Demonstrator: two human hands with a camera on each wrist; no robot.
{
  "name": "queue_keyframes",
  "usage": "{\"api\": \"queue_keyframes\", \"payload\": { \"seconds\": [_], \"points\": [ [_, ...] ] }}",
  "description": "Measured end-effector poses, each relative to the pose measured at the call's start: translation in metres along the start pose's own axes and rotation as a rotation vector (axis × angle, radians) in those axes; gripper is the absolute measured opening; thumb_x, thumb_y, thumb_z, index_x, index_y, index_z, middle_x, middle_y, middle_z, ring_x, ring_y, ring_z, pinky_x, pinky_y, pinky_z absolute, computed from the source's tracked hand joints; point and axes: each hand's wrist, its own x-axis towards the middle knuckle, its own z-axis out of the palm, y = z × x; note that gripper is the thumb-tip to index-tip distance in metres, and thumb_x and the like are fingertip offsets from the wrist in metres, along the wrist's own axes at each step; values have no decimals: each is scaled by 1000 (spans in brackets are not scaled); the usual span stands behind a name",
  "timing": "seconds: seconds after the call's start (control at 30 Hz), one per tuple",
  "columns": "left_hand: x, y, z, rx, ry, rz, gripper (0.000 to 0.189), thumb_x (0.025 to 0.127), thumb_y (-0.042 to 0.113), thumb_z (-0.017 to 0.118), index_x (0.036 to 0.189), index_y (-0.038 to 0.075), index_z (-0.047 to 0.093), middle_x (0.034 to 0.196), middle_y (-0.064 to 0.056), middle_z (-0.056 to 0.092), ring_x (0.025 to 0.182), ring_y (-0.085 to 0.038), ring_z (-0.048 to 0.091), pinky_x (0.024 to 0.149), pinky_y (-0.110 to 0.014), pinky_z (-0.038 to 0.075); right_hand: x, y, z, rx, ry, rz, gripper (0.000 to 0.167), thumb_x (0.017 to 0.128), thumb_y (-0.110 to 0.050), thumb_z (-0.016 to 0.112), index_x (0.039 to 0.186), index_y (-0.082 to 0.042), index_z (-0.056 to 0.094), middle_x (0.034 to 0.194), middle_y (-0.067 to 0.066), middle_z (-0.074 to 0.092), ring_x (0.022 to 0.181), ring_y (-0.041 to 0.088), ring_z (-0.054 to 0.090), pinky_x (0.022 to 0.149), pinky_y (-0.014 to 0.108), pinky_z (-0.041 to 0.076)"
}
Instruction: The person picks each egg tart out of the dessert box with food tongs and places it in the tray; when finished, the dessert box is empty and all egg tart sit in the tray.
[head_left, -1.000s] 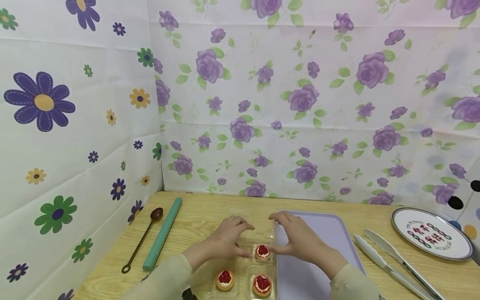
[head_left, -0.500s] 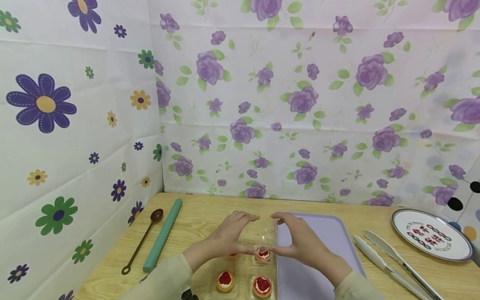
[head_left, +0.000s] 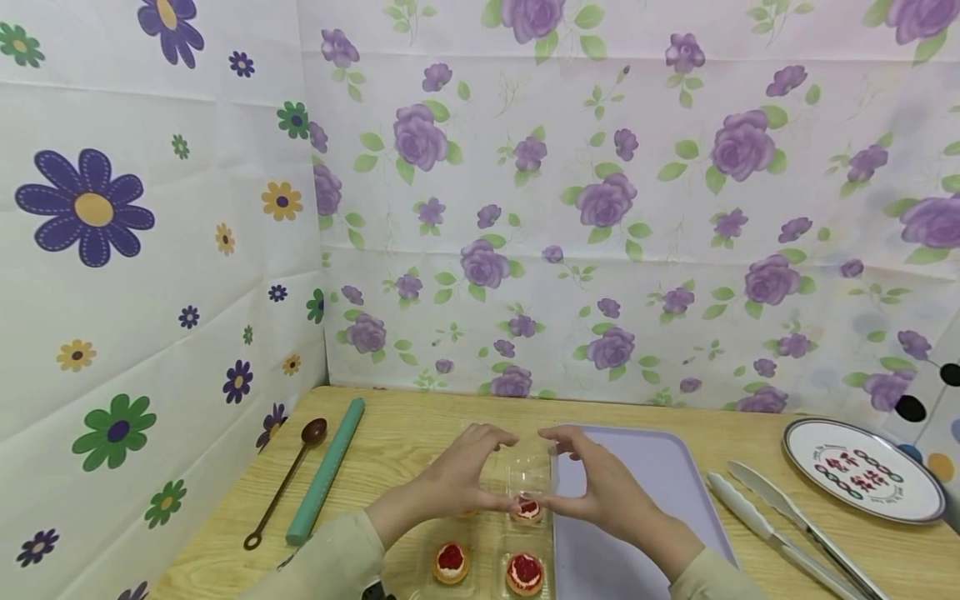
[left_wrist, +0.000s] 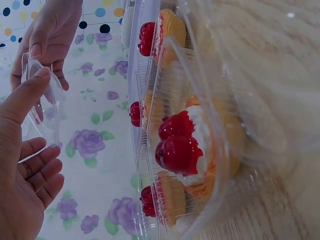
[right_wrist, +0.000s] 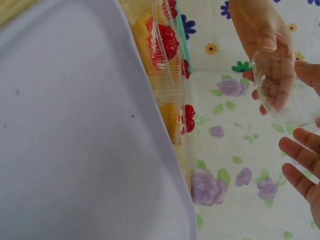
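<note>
Both hands hold a small clear plastic lid (head_left: 529, 473) between them above the tarts. My left hand (head_left: 453, 475) pinches its left side, thumb at the near edge and fingers toward the far edge. On the right side my right hand (head_left: 600, 479) grips it the same way. The wrist views show the domed lid (left_wrist: 50, 107) raised clear of the boxes. Below it sits a tart (head_left: 527, 511) with red cherries and white cream, in a clear plastic box. Nearer stand two more such tarts, one at left (head_left: 450, 563) and one at right (head_left: 524, 573). Another is mostly hidden behind my left hand.
A lavender tray (head_left: 626, 550) lies right beside the boxes, partly under my right forearm. Farther right are metal tongs (head_left: 795, 533) and a white plate (head_left: 862, 471) with red print. At left lie a brown long-handled spoon (head_left: 288, 475) and a green rolling pin (head_left: 326, 471).
Both hands have drawn slightly closer together around the lid, and the left hand has shifted a little to the right. The tarts and tray stay put.
</note>
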Motion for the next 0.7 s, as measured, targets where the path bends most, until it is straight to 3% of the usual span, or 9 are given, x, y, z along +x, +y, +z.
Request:
{"api": "queue_keyframes", "payload": {
  "seconds": [0.17, 0.3, 0.47, 0.7],
  "points": [
    [1, -1, 1, -15, 12, 27, 74, 75, 40, 81, 134, 9, 48, 124, -4, 56, 113, -21, 51, 96, -36, 48, -1, 3, 1, 46, 9, -26, 74, 76, -37, 80, 136, -17, 43, 128, 1, 59, 105, 15, 61, 85, 35, 54],
    [4, -3, -1, 26, 34, 47, 74, 75, 41, 81, 131, 5, 50, 120, -6, 57, 109, -22, 52, 92, -36, 49, -1, 6, -1, 31, -15, -16, 76, 76, -32, 81, 138, -13, 42, 126, 3, 60, 103, 17, 61, 83, 35, 54],
    [9, -5, -7, 136, 76, 63, 75, 73, 43, 81, 130, 5, 51, 119, -7, 58, 109, -20, 52, 94, -37, 49, 5, 9, -6, -5, -48, -3, 77, 77, -26, 80, 141, -11, 42, 121, 7, 63, 98, 19, 63, 77, 32, 55],
    [23, -14, -16, 351, 105, 102, 79, 69, 42, 85, 130, 4, 52, 123, -9, 58, 114, -25, 53, 99, -40, 47, 22, 13, -11, -83, -168, 59, 80, 82, -36, 75, 147, -11, 36, 125, 8, 61, 104, 22, 63, 82, 39, 55]
  ]
}}
